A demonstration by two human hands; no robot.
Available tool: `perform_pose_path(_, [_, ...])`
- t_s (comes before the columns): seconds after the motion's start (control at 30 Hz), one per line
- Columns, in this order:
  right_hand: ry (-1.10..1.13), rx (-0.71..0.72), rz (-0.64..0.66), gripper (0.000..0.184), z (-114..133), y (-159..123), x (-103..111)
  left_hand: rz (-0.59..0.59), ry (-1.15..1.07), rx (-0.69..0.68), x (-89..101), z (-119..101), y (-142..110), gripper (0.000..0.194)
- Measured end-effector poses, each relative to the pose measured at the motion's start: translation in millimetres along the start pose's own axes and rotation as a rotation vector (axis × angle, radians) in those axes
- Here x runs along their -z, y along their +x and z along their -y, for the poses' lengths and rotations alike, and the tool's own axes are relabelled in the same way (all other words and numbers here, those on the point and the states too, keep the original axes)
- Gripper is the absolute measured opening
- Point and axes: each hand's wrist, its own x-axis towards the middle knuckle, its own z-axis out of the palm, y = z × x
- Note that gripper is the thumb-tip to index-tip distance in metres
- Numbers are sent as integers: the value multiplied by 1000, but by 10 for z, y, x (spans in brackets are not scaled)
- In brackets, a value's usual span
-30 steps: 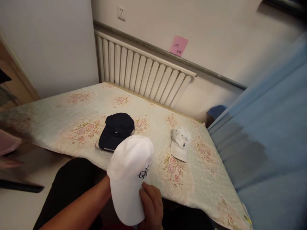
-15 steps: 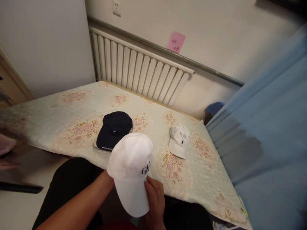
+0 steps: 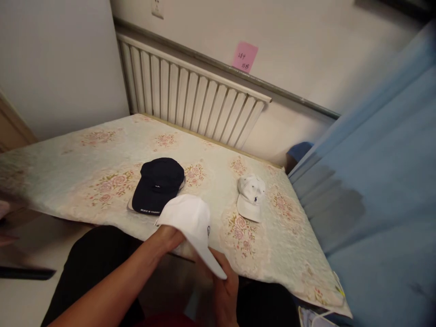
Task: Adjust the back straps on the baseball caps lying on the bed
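A white baseball cap [image 3: 189, 211] is raised over the front edge of the bed, turned so that its brim points down to the right. My left hand [image 3: 172, 235] reaches up inside its crown and holds it from within; those fingers are hidden. At the brim, my right hand [image 3: 227, 286] grips the edge, its fingers partly behind it. Just beyond lies a dark navy cap [image 3: 158, 184] with small white lettering on its brim, resting over a pale edge of something beneath. Farther right sits a smaller white cap [image 3: 252, 195] with a dark emblem.
The bed's floral cover [image 3: 211, 172] spreads under the caps. A white radiator [image 3: 190, 95] runs along the wall behind, with a pink note [image 3: 245, 56] above it. A blue curtain [image 3: 368, 181] hangs at the right. Part of another person's hand [image 3: 7, 239] shows at the left edge.
The held white cap has tilted and turned, so its logo faces right and the brim shows edge-on. My left wrist has come up under it. The view has shifted slightly.
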Motion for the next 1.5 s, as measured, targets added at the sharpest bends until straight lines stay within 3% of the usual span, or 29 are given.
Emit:
perform_pose_path(0.07, [149,-212,-129,38,-75,25,43,5,1,55,-19,20,37,9])
perform_pose_path(0.17, [361,-390,-278,58,-141,87,69,-14,58,149,-19,22,-9,13])
perform_pose_path(0.37, [493,-451,-351,69,2,224,141,135,376,173,-5,-140,-304,32])
perform_pose_path(0.43, [507,-441,-359,68,17,250,188,37,544,29,27,-205,-353,30])
perform_pose_path(0.53, [523,-439,-378,68,-9,269,253,-238,830,-291,129,-274,-351,26])
perform_pose_path(0.63, [534,-447,-389,68,-32,273,299,-429,1142,-499,250,-307,-300,25])
perform_pose_path(0.77, [543,-445,-391,68,-9,268,338,-429,1458,-643,360,-319,-219,27])
perform_pose_path(0.9, [550,-441,-376,67,22,254,373,-441,1645,-647,406,-326,-164,26])
perform_pose_path(1.13, [532,-447,-363,68,43,232,396,-407,1532,-400,395,-303,-175,19])
perform_pose_path(1.5, [524,-411,-338,68,92,203,427,-511,1260,-461,343,-297,-227,22])
